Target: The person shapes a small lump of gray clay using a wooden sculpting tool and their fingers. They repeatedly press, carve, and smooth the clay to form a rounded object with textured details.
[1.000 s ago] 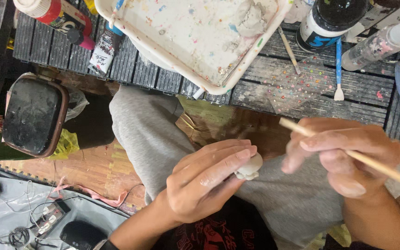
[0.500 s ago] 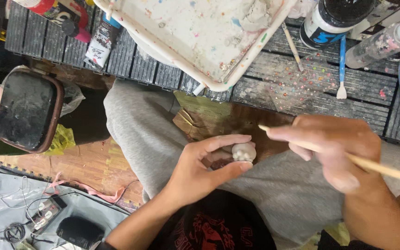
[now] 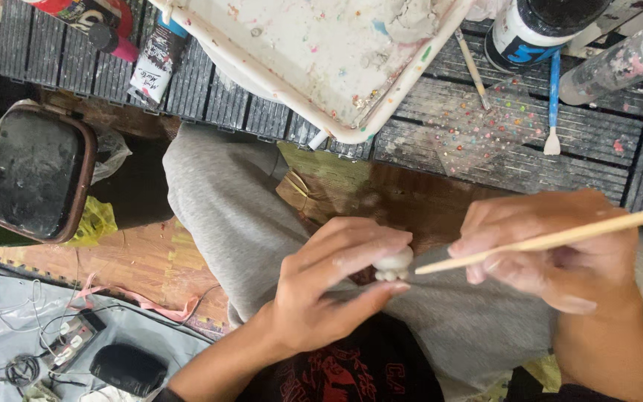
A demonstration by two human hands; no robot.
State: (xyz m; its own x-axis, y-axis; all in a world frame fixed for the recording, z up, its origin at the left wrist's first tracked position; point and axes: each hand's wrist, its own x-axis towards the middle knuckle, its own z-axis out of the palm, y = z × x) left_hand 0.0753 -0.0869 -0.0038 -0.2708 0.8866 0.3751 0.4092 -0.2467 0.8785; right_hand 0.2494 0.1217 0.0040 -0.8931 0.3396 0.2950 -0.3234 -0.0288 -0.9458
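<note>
My left hand (image 3: pixel 329 286) pinches a small white clay piece (image 3: pixel 394 264) between thumb and fingers, over my lap in grey trousers (image 3: pixel 225 216). My right hand (image 3: pixel 552 249) grips a thin wooden stick (image 3: pixel 560 238), held nearly level. The stick's pointed tip sits right at the clay piece, touching or almost touching its right side. Both hands hover below the edge of a dark slatted table (image 3: pixel 485 141).
On the table lie a paint-spattered white tray (image 3: pixel 351 112), a paint tube (image 3: pixel 154 63), a dark-capped paint bottle (image 3: pixel 537 30), a blue-handled tool (image 3: pixel 554 104) and a spray bottle (image 3: pixel 619 63). A dark box (image 3: pixel 35 175) stands at left; cables lie on the floor.
The view has shifted. My left hand turned the clay piece up between its fingertips, and my right hand brought the stick's tip leftward to it.
</note>
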